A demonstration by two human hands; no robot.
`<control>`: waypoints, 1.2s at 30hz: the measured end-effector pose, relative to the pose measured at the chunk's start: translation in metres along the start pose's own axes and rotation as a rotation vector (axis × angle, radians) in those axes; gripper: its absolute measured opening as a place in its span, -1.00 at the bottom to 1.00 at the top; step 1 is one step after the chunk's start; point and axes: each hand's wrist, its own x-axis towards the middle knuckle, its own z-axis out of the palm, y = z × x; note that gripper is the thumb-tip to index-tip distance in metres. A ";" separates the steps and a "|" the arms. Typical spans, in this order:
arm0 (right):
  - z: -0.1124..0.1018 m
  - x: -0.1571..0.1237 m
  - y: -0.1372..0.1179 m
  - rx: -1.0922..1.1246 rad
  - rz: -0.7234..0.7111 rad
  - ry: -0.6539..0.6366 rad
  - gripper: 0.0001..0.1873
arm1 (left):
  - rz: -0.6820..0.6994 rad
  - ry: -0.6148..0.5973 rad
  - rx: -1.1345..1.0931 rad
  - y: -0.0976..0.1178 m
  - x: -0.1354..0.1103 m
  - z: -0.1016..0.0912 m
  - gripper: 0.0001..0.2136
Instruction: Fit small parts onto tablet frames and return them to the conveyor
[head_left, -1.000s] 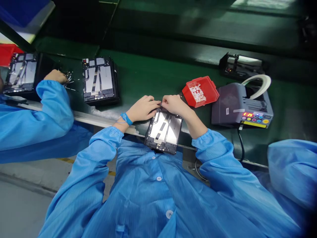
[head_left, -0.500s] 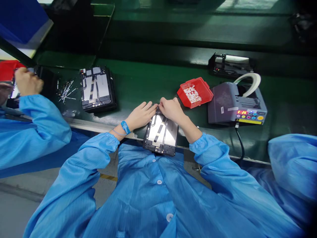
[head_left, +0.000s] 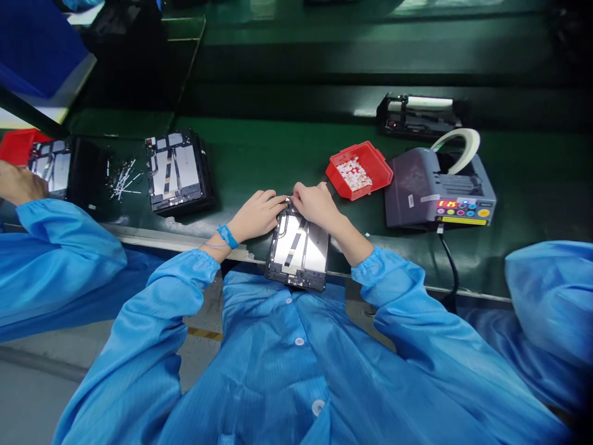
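Note:
An opened tablet frame (head_left: 299,250), black with shiny inner panels and dark strips, lies at the near edge of the green belt (head_left: 259,148) in front of me. My left hand (head_left: 257,214) rests on its far left corner, fingers curled. My right hand (head_left: 315,205) presses on its far edge right beside the left, fingertips pinched on something small that I cannot make out. A blue strap circles my left wrist.
A red bin (head_left: 359,170) of small white parts sits right of my hands, beside a grey tape dispenser (head_left: 438,188). Another tablet frame (head_left: 176,170) and loose small parts (head_left: 121,179) lie to the left. A co-worker's hand (head_left: 18,182) is at a third frame, far left.
My hands have stayed together on the tablet's far edge. The co-worker's hand on the left drew back from the loose parts toward the far-left frame. The view shifted slightly.

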 end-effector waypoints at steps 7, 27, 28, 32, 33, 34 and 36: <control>0.001 0.000 0.000 0.033 0.008 0.019 -0.67 | 0.045 0.000 0.017 -0.003 0.002 0.000 -0.57; 0.005 -0.001 0.000 0.061 0.034 0.049 -0.75 | 0.047 -0.061 0.039 -0.008 0.004 -0.006 -0.54; 0.006 -0.001 0.001 0.067 0.038 0.053 -0.75 | 0.047 -0.074 0.045 -0.008 0.004 -0.007 -0.54; 0.009 0.000 0.002 0.133 0.052 0.086 -0.79 | 0.074 -0.118 0.111 -0.005 0.004 -0.012 -0.54; 0.008 -0.001 0.003 0.168 0.053 0.102 -0.81 | 0.089 -0.123 0.144 -0.003 0.005 -0.013 -0.55; 0.007 -0.003 0.003 0.227 0.052 0.125 -0.83 | 0.104 -0.127 0.184 0.000 0.006 -0.014 -0.57; 0.004 -0.014 0.005 0.371 0.040 0.174 -0.85 | 0.125 -0.135 0.268 0.007 0.009 -0.016 -0.64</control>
